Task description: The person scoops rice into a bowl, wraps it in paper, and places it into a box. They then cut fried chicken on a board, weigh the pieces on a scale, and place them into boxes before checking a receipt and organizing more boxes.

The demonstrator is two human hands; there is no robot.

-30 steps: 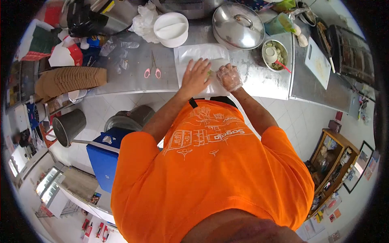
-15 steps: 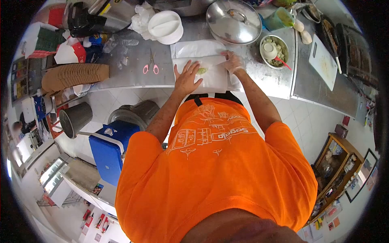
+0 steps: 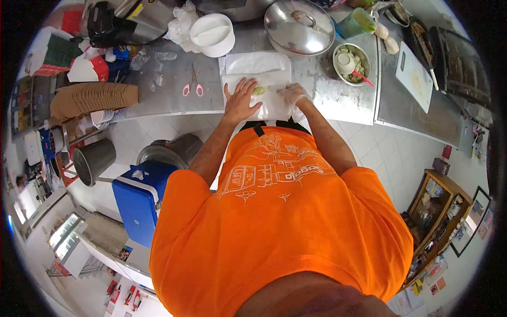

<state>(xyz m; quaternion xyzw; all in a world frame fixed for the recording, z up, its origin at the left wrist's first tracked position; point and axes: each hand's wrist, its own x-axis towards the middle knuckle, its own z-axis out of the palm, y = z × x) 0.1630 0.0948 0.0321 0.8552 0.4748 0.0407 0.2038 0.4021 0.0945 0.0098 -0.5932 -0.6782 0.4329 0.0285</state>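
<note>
A stack of white, thin sheets (image 3: 256, 62) lies on the steel counter in front of me. On it, near the middle, is a small green lump of food (image 3: 259, 91), which looks covered by a sheet layer. My left hand (image 3: 241, 101) is spread flat on the sheet just left of the lump, fingers apart. At the right edge of the sheet, my right hand (image 3: 296, 95), in a clear plastic glove, has its fingers bent together at the sheet's border; their tips are partly hidden.
Pink-handled scissors (image 3: 193, 84) lie left of the sheets. Behind stand a white tub (image 3: 213, 35) and a lidded pot (image 3: 298, 26). To the right are a metal bowl (image 3: 364, 55) with chopped food, a cup and red-handled utensil, and a white cutting board (image 3: 413, 76).
My right hand has moved down along the sheet's right side, toward me. My left hand stays flat on the sheet. The whole view has shifted slightly.
</note>
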